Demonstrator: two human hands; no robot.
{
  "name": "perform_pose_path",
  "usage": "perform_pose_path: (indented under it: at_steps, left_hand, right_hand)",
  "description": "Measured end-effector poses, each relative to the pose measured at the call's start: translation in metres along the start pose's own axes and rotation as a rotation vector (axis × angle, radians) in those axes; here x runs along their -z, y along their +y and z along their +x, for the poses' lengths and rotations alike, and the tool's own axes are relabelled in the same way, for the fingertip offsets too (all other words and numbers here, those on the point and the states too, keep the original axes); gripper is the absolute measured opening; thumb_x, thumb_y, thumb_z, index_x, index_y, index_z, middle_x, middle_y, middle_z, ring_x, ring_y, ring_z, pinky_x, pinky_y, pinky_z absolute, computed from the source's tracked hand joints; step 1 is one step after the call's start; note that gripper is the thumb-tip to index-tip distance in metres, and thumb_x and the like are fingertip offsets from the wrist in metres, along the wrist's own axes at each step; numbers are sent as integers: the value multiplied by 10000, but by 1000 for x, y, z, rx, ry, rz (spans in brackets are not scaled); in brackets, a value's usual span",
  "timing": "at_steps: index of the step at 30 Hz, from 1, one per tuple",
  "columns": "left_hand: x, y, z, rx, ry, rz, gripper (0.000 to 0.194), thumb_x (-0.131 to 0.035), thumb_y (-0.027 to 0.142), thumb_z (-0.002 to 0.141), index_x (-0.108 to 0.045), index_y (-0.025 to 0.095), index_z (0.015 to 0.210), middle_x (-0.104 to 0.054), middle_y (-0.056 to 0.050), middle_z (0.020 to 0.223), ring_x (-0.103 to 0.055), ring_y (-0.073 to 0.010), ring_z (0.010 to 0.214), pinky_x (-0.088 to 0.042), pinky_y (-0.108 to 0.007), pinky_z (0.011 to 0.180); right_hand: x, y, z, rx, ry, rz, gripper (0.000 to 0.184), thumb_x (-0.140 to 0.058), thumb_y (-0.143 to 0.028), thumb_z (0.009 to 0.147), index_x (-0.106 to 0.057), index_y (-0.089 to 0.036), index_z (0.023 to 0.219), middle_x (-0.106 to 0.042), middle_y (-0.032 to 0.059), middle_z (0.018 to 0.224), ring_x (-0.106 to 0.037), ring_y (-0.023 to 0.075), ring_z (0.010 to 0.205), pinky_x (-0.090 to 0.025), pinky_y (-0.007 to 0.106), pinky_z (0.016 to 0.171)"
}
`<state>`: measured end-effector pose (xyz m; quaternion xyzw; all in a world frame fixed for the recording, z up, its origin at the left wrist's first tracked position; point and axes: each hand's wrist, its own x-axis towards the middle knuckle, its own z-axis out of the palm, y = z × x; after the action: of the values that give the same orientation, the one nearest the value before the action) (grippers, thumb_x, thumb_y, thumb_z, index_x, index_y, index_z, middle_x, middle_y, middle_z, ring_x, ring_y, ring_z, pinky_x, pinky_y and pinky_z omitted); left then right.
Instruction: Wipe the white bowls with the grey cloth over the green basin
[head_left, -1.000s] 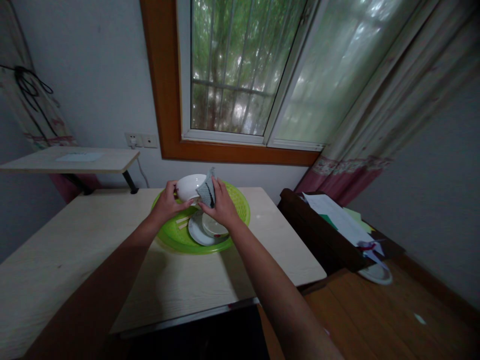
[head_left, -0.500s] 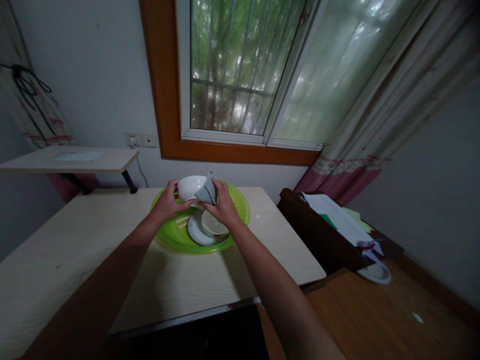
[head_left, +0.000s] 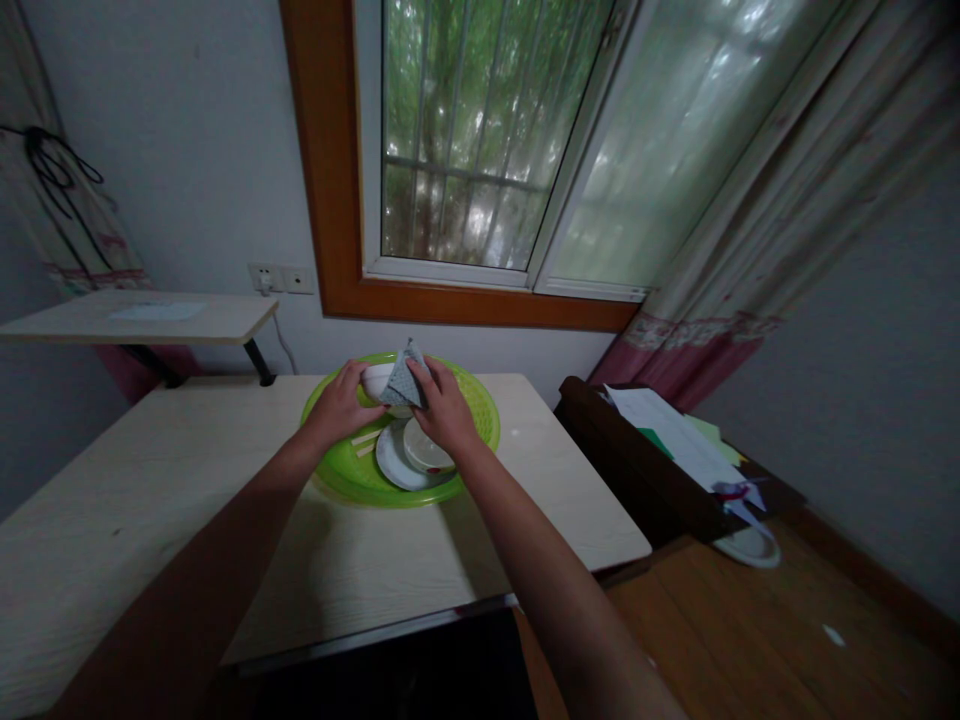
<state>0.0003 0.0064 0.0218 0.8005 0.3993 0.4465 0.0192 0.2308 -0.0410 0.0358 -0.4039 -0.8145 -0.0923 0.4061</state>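
My left hand point(head_left: 341, 403) is closed on the left side of a white bowl point(head_left: 376, 379), which is raised above a green plastic basket point(head_left: 337, 482). A grey patterned cloth point(head_left: 405, 382) is gripped in my right hand point(head_left: 444, 408) and pressed against the bowl's right side, covering much of it. Below, in the basket, a second bowl point(head_left: 427, 447) rests on a white plate point(head_left: 390, 460). Chopsticks or similar pale sticks point(head_left: 365, 440) lie to the left of the plate.
The basket stands on a pale wooden table point(head_left: 247, 450). At the back left is a raised shelf point(head_left: 217, 318) on black legs. A dark brown piece of furniture point(head_left: 630, 470) with papers point(head_left: 667, 430) stands right of the table. A window point(head_left: 480, 150) is ahead.
The bowl has turned and now shows less of its white outside. My right hand and the cloth have shifted slightly left across it.
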Motion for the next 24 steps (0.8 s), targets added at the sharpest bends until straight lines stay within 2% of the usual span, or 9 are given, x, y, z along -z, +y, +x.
perform_pose_path:
  at_steps: [5,9,13,19,21,24]
  left_hand:
    - [1,1,1,131,28,1,627,-781,496,712,-488,230,1199,-619,-73,1129,-645,-262,1023,-533,-388,888]
    - [2,2,1,179,24,-24,662,-796,536,673,-492,236,1179,-638,-58,1088,-650,-251,985,-531,-368,867]
    - [4,3,1,203,17,-42,654,-812,496,641,-501,236,1155,-664,-62,1075,-659,-262,987,-532,-367,850]
    - [5,11,2,188,-47,-59,608,-830,411,592,-546,227,1097,-670,-67,1042,-670,-284,970,-537,-382,840]
    - [4,11,1,169,-66,-74,618,-825,425,605,-542,227,1118,-668,-65,1058,-671,-273,964,-545,-381,841]
    - [1,8,1,163,-66,-84,645,-814,461,632,-523,227,1158,-665,-70,1090,-672,-263,978,-559,-383,843]
  right_hand:
    - [-8,7,-2,-117,10,-2,861,-631,-143,852,-244,-231,1617,-361,161,1602,-374,321,1458,-367,542,1205]
    - [-13,12,-3,-176,2,20,879,-634,-179,853,-213,-186,1624,-319,181,1632,-359,339,1472,-366,550,1210]
    - [-7,5,-2,-88,-9,26,884,-624,-202,862,-188,-199,1632,-277,164,1660,-343,333,1492,-370,556,1208]
    - [4,-10,1,170,-42,-29,775,-587,-206,907,-268,-235,1612,-315,117,1656,-216,284,1570,-279,519,1265]
    - [3,-10,1,170,-38,-42,765,-596,-230,917,-272,-234,1610,-328,121,1650,-218,285,1570,-277,520,1264]
    - [0,-6,1,84,-10,-55,813,-625,-241,902,-240,-247,1618,-312,123,1656,-247,301,1557,-304,530,1247]
